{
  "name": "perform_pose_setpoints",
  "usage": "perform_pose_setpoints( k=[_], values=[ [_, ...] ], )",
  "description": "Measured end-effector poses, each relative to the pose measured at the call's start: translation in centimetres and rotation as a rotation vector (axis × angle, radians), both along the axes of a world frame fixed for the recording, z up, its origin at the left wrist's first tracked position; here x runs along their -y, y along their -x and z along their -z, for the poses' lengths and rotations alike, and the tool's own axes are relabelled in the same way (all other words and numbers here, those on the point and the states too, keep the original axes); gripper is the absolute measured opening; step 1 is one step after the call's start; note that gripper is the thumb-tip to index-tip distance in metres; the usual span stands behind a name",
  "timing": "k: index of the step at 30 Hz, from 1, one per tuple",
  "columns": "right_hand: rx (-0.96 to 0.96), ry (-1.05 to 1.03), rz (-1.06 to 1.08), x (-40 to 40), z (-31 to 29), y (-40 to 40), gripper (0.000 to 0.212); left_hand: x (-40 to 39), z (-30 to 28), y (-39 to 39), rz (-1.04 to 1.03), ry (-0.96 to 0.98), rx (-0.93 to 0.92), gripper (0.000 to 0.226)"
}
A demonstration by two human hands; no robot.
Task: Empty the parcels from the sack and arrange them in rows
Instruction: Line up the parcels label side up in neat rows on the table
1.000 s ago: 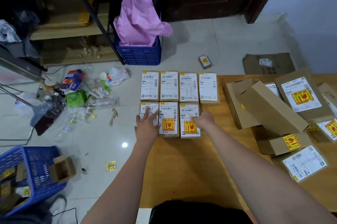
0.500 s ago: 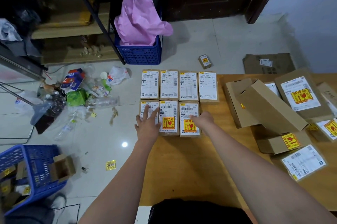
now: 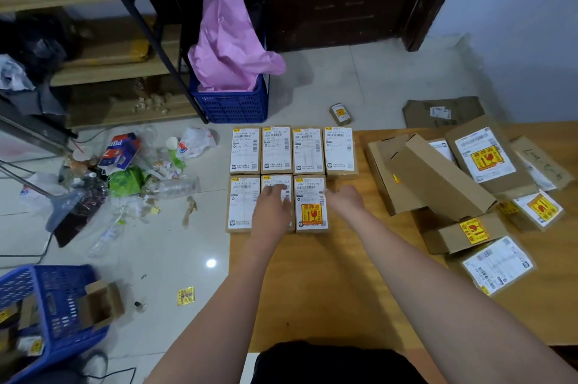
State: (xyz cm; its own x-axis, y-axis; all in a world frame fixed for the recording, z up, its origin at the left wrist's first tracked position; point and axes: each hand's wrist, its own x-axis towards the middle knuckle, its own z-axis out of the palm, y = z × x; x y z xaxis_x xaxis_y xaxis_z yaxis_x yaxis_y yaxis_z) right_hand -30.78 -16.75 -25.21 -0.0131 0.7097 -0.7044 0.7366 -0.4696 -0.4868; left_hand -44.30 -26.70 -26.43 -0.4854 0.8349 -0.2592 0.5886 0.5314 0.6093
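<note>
Seven small parcels lie label-up in two rows at the far left corner of the wooden bench (image 3: 328,283). The back row (image 3: 292,149) has four, side by side and touching. The front row (image 3: 275,204) has three, set directly before the first three of the back row, so the spot in front of the fourth is bare wood.

The left hand (image 3: 272,207) lies palm down on the middle parcel (image 3: 276,184) of the front row, fingers fairly straight and spread over its label, gripping nothing. The right hand (image 3: 344,199) sits just beside the right edge of the front row's right parcel (image 3: 311,204), which carries a yellow and red fragile sticker. Its fingers look loosely bent and seem to touch that edge, though the blur makes it hard to be sure; it holds nothing.

On the right of the bench is a loose pile of parcels (image 3: 463,183): long brown boxes lying at angles across each other, flat ones with white labels and yellow stickers around them.

On the floor beyond the bench, one small box (image 3: 339,113) lies alone, with a flattened carton (image 3: 444,111) near the wall. A blue crate (image 3: 230,103) holds a pink bag (image 3: 230,36) beside shelving. Litter (image 3: 125,171) is scattered on the tiles to the left, and another blue crate (image 3: 53,305) with cardboard stands at lower left.
</note>
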Motion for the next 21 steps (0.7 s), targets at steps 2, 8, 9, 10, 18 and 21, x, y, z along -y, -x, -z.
perform_pose_setpoints(
  k=[2,8,9,10,18,21],
  values=[
    [0.010,-0.024,-0.007,-0.1,-0.3,-0.6,0.046,-0.7,-0.5,-1.7,0.057,-0.018,0.028,0.032],
    [-0.007,-0.047,0.046,0.1,-1.4,-6.0,0.053,-2.7,-1.5,-8.2,0.215,-0.002,0.059,0.031],
    [-0.007,-0.049,0.057,0.1,-1.5,-7.1,0.054,-2.9,-1.5,-9.3,0.246,-0.001,0.061,0.032],
    [-0.007,-0.051,0.068,0.2,-1.7,-8.3,0.055,-3.1,-1.4,-10.3,0.272,0.003,0.063,0.031],
    [-0.034,0.027,0.227,1.9,-0.8,-19.1,0.025,-4.8,-1.8,-19.8,0.464,0.095,0.132,0.028],
    [-0.121,0.222,0.287,3.5,-1.0,-22.9,0.032,-5.1,-2.0,-23.7,0.505,0.196,0.213,0.017]
  ],
)
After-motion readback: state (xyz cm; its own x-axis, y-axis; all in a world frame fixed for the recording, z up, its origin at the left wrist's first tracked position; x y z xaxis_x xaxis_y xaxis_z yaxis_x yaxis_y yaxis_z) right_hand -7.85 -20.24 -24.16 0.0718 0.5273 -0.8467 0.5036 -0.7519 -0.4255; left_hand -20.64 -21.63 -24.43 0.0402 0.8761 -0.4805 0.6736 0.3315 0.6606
